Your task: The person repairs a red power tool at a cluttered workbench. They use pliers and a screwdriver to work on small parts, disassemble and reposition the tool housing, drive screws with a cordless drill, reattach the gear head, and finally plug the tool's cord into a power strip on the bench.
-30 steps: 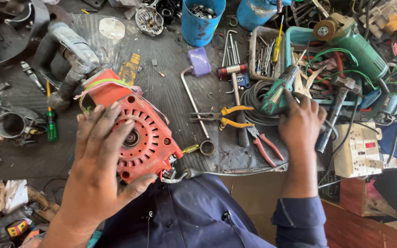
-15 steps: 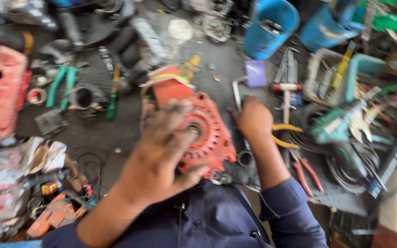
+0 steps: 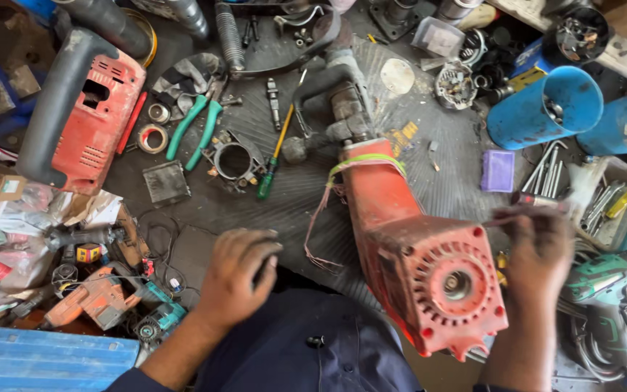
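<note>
Two bare hands flank a red motor housing [image 3: 429,268] lying on the ribbed mat [image 3: 292,196] — left hand [image 3: 237,279] curled on the mat's edge, right hand [image 3: 538,243] blurred, grip unclear.

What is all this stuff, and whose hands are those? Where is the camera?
The camera sits on a person's head and looks down, so you see their own two hands over a messy workbench. The left hand rests on the dark bench mat and seems to grip something small and dark, though I cannot tell what. The right hand is blurry and pinches a thin tool, too blurred to name, beside a big red power tool body lying between the hands. Around it lie green-handled pliers, a screwdriver, a roll of tape, another red tool casing, a blue cup and a small purple box.
</note>
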